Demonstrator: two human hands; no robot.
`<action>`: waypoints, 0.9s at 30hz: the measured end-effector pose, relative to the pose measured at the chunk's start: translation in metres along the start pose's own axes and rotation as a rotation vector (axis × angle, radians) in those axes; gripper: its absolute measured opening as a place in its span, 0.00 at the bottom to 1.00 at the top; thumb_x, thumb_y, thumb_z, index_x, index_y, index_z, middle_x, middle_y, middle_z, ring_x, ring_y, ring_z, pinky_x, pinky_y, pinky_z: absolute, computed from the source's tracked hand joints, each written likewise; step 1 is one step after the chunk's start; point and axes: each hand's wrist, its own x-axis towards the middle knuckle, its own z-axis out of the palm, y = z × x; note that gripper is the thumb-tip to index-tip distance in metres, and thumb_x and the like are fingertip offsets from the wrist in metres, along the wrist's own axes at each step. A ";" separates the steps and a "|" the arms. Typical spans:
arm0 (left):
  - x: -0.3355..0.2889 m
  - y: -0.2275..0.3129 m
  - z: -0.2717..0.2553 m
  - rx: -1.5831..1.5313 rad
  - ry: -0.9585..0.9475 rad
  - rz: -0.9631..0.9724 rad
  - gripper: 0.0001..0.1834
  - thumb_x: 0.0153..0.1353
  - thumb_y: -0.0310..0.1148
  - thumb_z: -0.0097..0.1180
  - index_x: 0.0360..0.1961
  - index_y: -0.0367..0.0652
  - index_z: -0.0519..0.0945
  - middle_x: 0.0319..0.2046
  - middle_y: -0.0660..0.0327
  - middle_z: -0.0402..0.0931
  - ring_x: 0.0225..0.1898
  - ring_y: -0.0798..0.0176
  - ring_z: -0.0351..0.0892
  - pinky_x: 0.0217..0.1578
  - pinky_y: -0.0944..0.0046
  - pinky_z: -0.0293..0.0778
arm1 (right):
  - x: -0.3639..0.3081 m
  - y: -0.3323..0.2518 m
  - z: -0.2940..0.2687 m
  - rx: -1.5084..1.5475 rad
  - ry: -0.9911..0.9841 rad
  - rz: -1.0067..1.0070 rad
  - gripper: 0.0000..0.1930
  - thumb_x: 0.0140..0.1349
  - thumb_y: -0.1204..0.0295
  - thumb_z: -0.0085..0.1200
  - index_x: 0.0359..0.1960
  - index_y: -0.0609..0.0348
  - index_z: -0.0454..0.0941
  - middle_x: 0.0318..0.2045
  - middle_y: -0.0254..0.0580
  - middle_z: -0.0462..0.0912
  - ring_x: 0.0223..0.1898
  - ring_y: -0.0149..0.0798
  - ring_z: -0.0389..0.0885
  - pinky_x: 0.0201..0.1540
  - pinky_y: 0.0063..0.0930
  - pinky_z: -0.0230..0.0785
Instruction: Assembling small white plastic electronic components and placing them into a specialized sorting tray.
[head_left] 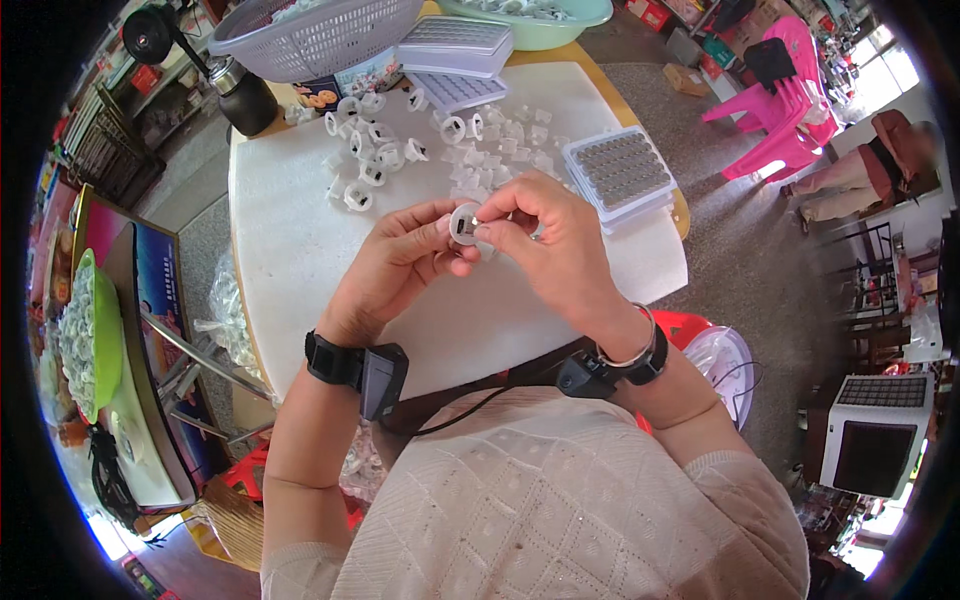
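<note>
1. Head view: left hand [405, 248] is up over the white-covered tabletop [290, 260], thumb and fingers clamped on a small round white plastic piece with a dark centre [461, 238]. So that piece sits right at the left fingertips, in front of the person's body.

2. Right hand [555, 240] comes in from the other side, thumb and forefinger close together at the near side of that same piece. Can't tell if they're pinching some tiny part, it's too small to make out.

3. Just beyond the left hand there's a loose heap of similar round white plastic pieces with dark centres [388, 156], some tipped on their sides.

4. Beyond the fingertips of both hands, a scatter of small translucent plastic bits [470, 178] lies on the table.

5. Past the right hand, on its outer side: a stack of pale rectangular plastic trays [622, 168], the top one showing rows of dark grey round spots.

6. Farther out ahead of both hands: a grey slotted plastic basket [320, 48], more pale rectangular gridded trays [460, 62], and a light green plastic basin [598, 14].

7. Well out to the left hand's left, a bright green plastic bowl [107, 345] is loaded with small whitish pieces [78, 345].
</note>
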 end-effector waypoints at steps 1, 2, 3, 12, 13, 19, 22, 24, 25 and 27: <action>0.000 0.000 0.001 -0.003 0.009 -0.004 0.18 0.65 0.29 0.49 0.54 0.30 0.69 0.40 0.54 0.77 0.38 0.63 0.80 0.39 0.69 0.77 | 0.000 0.000 0.000 0.001 -0.008 0.008 0.04 0.50 0.78 0.58 0.29 0.62 0.77 0.28 0.38 0.77 0.27 0.32 0.75 0.30 0.24 0.67; 0.000 0.000 0.002 -0.006 0.018 -0.008 0.18 0.65 0.29 0.49 0.54 0.30 0.69 0.40 0.54 0.77 0.38 0.63 0.80 0.39 0.68 0.77 | -0.001 -0.001 0.000 0.001 -0.016 0.017 0.04 0.50 0.78 0.58 0.28 0.62 0.77 0.28 0.39 0.77 0.28 0.33 0.75 0.30 0.25 0.67; 0.000 0.000 0.002 -0.005 0.019 -0.009 0.18 0.65 0.29 0.49 0.54 0.30 0.69 0.40 0.54 0.77 0.38 0.63 0.80 0.39 0.68 0.77 | -0.001 0.000 0.000 0.002 -0.016 0.017 0.04 0.50 0.78 0.58 0.28 0.62 0.77 0.28 0.39 0.77 0.28 0.33 0.75 0.30 0.25 0.67; -0.002 0.000 0.006 0.043 0.033 -0.023 0.19 0.65 0.28 0.49 0.54 0.28 0.69 0.40 0.55 0.77 0.36 0.64 0.79 0.36 0.69 0.77 | 0.002 0.002 -0.003 0.041 -0.087 0.106 0.03 0.50 0.77 0.57 0.27 0.62 0.77 0.27 0.39 0.77 0.28 0.36 0.76 0.30 0.26 0.67; -0.002 0.000 0.005 0.056 0.029 -0.026 0.18 0.65 0.29 0.49 0.54 0.29 0.70 0.40 0.55 0.77 0.37 0.65 0.79 0.37 0.69 0.77 | 0.003 0.001 -0.004 0.012 -0.100 0.102 0.04 0.50 0.77 0.58 0.27 0.62 0.77 0.26 0.39 0.77 0.27 0.36 0.75 0.30 0.26 0.67; -0.002 0.001 0.006 0.076 0.020 -0.031 0.18 0.66 0.31 0.49 0.53 0.30 0.71 0.39 0.56 0.78 0.37 0.65 0.79 0.39 0.68 0.76 | 0.008 0.002 -0.007 -0.010 -0.160 0.152 0.06 0.49 0.74 0.59 0.26 0.62 0.77 0.26 0.39 0.77 0.25 0.35 0.73 0.29 0.26 0.65; -0.002 0.000 0.005 0.078 0.012 -0.028 0.18 0.66 0.31 0.49 0.53 0.30 0.71 0.39 0.55 0.78 0.37 0.65 0.79 0.39 0.68 0.76 | 0.006 0.006 -0.007 0.059 -0.169 0.198 0.06 0.48 0.74 0.59 0.27 0.62 0.77 0.26 0.39 0.77 0.25 0.35 0.73 0.29 0.26 0.65; -0.001 -0.001 0.004 0.077 0.008 -0.028 0.18 0.66 0.30 0.49 0.54 0.30 0.71 0.39 0.55 0.78 0.37 0.65 0.79 0.39 0.68 0.76 | 0.005 0.006 -0.005 0.102 -0.170 0.222 0.06 0.48 0.74 0.59 0.27 0.62 0.77 0.27 0.39 0.77 0.25 0.35 0.73 0.29 0.27 0.65; -0.001 -0.001 0.004 0.072 0.022 -0.026 0.19 0.65 0.29 0.48 0.54 0.29 0.70 0.40 0.56 0.78 0.36 0.65 0.79 0.38 0.69 0.76 | 0.003 0.003 -0.003 0.056 -0.120 0.179 0.05 0.49 0.75 0.58 0.27 0.62 0.77 0.26 0.39 0.77 0.26 0.36 0.74 0.30 0.28 0.66; 0.000 -0.001 0.004 0.067 0.033 -0.026 0.20 0.65 0.29 0.48 0.55 0.28 0.69 0.40 0.57 0.78 0.36 0.66 0.79 0.36 0.70 0.76 | 0.000 0.001 0.000 0.010 -0.068 0.136 0.04 0.49 0.76 0.57 0.27 0.62 0.77 0.26 0.39 0.77 0.27 0.38 0.74 0.31 0.29 0.66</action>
